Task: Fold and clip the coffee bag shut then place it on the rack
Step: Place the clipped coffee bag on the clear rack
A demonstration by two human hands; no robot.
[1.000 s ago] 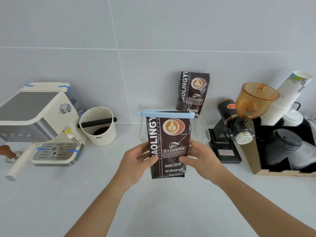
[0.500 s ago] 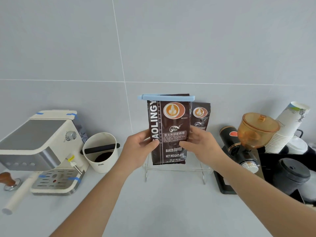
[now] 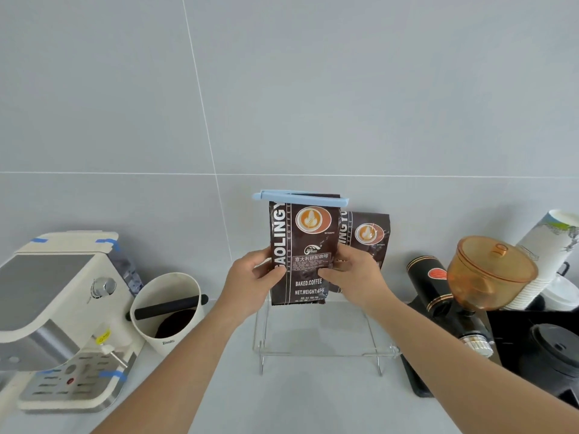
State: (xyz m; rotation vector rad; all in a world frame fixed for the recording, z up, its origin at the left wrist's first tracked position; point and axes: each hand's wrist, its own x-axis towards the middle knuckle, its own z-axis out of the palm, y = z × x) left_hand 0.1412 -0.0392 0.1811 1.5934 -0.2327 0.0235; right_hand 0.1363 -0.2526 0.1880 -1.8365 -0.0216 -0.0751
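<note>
I hold a dark brown coffee bag point(image 3: 305, 242) upright in both hands, its folded top closed by a long light-blue clip point(image 3: 300, 197). My left hand point(image 3: 250, 281) grips its left edge and my right hand point(image 3: 352, 275) its right edge. The bag's bottom edge is at the back of the clear acrylic rack point(image 3: 319, 346); whether it touches the rack I cannot tell. A second coffee bag point(image 3: 368, 236) stands on the rack against the wall, just right of and behind the held bag.
A cream espresso machine point(image 3: 59, 311) stands at the left with a white knock box point(image 3: 167, 311) beside it. Right of the rack are a black grinder with an amber hopper point(image 3: 488, 274), stacked paper cups point(image 3: 551, 245) and a black box holding lids point(image 3: 554, 346).
Both hands have carried the clipped bag up and away from me, from over the counter to the back of the rack beside the second bag. The view has tilted upward.
</note>
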